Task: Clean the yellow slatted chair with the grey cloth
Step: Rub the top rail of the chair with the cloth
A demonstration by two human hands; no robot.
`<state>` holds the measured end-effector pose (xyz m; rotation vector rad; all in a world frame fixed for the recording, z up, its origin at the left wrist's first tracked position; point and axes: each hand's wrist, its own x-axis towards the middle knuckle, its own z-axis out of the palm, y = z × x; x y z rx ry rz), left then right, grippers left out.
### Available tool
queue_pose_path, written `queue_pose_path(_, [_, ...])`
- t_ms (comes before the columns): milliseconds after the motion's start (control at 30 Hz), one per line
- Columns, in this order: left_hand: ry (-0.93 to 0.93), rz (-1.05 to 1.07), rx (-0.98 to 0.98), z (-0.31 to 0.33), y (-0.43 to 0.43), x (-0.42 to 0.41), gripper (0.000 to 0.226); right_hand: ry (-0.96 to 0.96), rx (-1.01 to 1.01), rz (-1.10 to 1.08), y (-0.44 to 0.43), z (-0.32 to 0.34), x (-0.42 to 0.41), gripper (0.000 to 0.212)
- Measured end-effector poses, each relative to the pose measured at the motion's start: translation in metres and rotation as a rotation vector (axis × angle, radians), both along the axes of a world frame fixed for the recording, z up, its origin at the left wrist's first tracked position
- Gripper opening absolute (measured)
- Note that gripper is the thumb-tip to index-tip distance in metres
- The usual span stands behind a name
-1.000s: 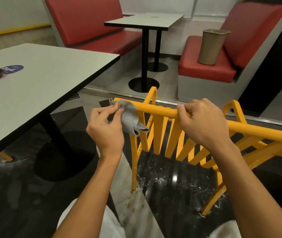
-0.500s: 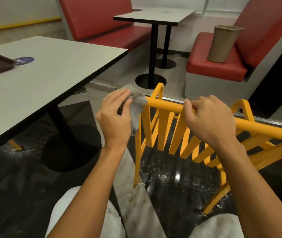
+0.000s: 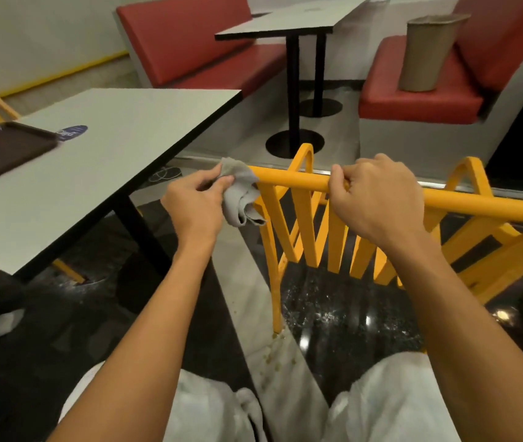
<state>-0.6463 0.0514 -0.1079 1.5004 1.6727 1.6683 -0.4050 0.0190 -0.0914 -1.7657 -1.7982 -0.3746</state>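
Rail of yellow slatted chair [image 3: 336,240]: smooth round tube, long axis 9 to 3 o'clock; flat tapered slats below. Crumpled grey cloth [image 3: 241,196] pinched in left hand [image 3: 193,202] at rail's 9 o'clock end; right hand [image 3: 378,202] grips rail.

I'm seeing the grey cloth [image 3: 241,199] looking soft and matt, the yellow slatted chair [image 3: 298,181] showing smooth paint, the floor [image 3: 333,314] gleaming glossy.

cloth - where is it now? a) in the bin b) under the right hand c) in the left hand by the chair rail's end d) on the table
c: the left hand pinches the cloth at the end of the chair top rail.
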Motion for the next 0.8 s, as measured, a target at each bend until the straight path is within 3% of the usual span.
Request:
queue_pose_path(167, [-0.116, 0.041, -0.055, -0.018, -0.004, 0.010, 0.023, -0.029, 0.015, -0.056, -0.001, -0.001, -0.001, 0.062])
queue_pose_path(333, [-0.098, 0.044, 0.057, -0.035, 0.009, 0.010, 0.016, -0.049, -0.018, -0.058, 0.004, 0.000, -0.003, 0.057])
queue_pose_path(467, [0.021, 0.001, 0.138, -0.055, 0.027, 0.000, 0.012, 0.056, -0.128, -0.002, 0.008, 0.012, -0.007, 0.047])
queue_pose_path(600, [-0.028, -0.042, 0.132, -0.073, 0.034, 0.003, 0.013, 0.186, -0.239, 0.098, 0.026, 0.025, -0.024, 0.033])
queue_pose_path(800, [-0.199, -0.028, 0.272, -0.089, 0.031, 0.015, 0.022, 0.031, -0.259, 0.278, 0.061, 0.028, -0.067, 0.045])
